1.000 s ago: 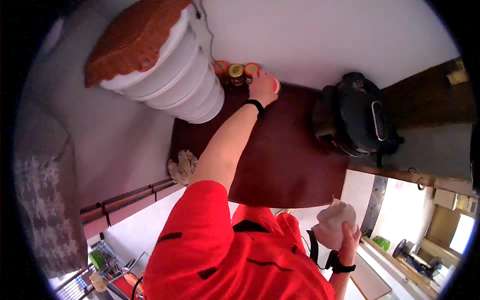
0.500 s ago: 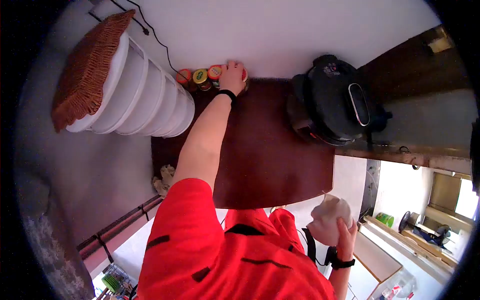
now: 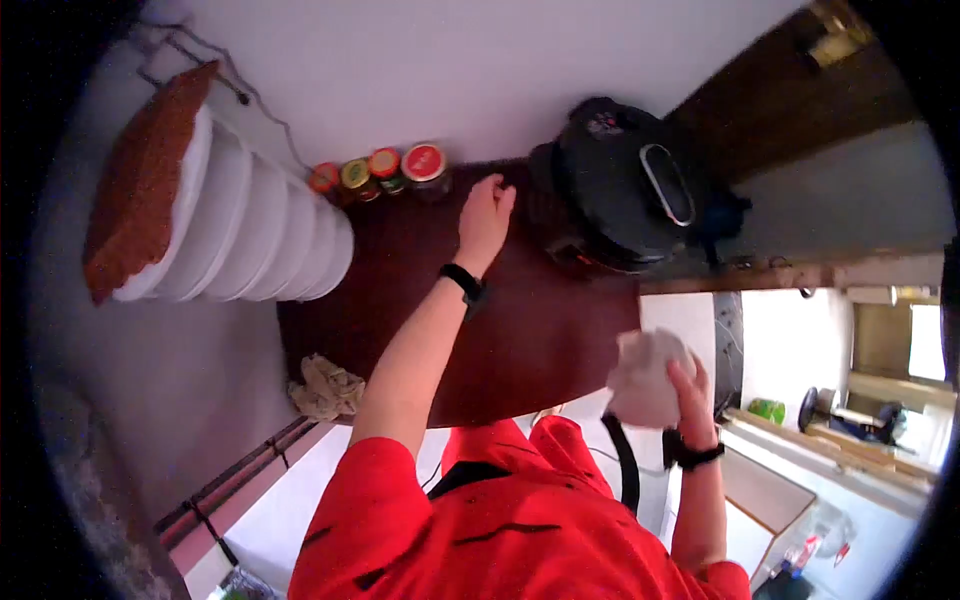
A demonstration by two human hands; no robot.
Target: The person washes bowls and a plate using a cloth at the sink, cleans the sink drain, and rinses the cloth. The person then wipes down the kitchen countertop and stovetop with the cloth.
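Note:
My left hand [image 3: 487, 222] reaches over the dark red-brown table [image 3: 500, 330], its fingers loosely bent with a small gap between them. Nothing shows in it. To its left, a row of several lidded jars stands against the wall; nearest is a wider jar with a red-and-white lid [image 3: 424, 163], apart from the fingers. Smaller jars have a red lid [image 3: 385, 162] and a gold lid [image 3: 356, 173]. At the table's right front edge my right hand [image 3: 690, 400] is closed on a bunched whitish cloth [image 3: 648, 380]. A black strap [image 3: 625, 460] hangs just below the cloth.
A tall white tiered stand [image 3: 255, 225] with a brown woven cover [image 3: 150, 185] leans into view at left. A black electric cooker [image 3: 620, 190] stands at the back right. A crumpled beige cloth [image 3: 327, 388] lies at the left front corner. Wall cables hang behind.
My left hand has come off the red-and-white-lidded jar and moved right and nearer. The right hand has raised the whitish cloth towards the table edge. The view has shifted slightly.

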